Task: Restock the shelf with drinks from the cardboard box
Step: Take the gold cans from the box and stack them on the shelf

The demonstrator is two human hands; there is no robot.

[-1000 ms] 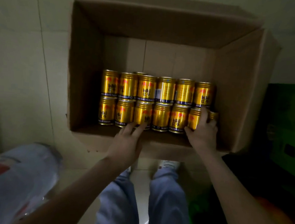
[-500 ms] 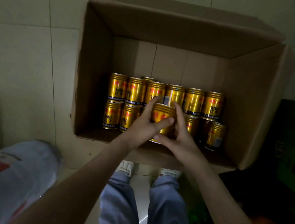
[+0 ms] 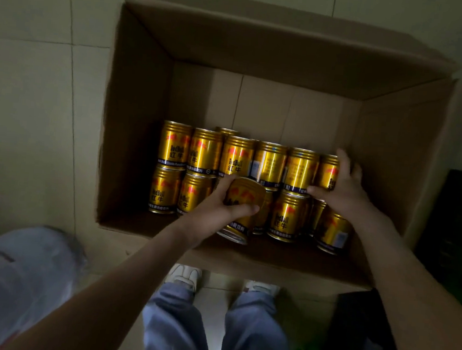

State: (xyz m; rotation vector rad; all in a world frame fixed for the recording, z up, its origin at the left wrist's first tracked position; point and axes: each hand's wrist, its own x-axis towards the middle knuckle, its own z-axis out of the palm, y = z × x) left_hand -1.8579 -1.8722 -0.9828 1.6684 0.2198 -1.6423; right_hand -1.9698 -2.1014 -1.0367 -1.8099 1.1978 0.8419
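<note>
A brown cardboard box stands open, its flaps spread wide. Inside, gold cans with red bull emblems and blue bands sit packed in two rows, one above the other. The left hand grips one can tilted in front of the lower row. The right hand lies on the upper row's rightmost can. A lower-right can leans askew

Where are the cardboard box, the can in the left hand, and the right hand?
cardboard box (image 3: 132,138), head view, its left inner wall.
held can (image 3: 246,195), head view, its gold side near the top.
right hand (image 3: 340,190), head view, the back of the hand.
</note>
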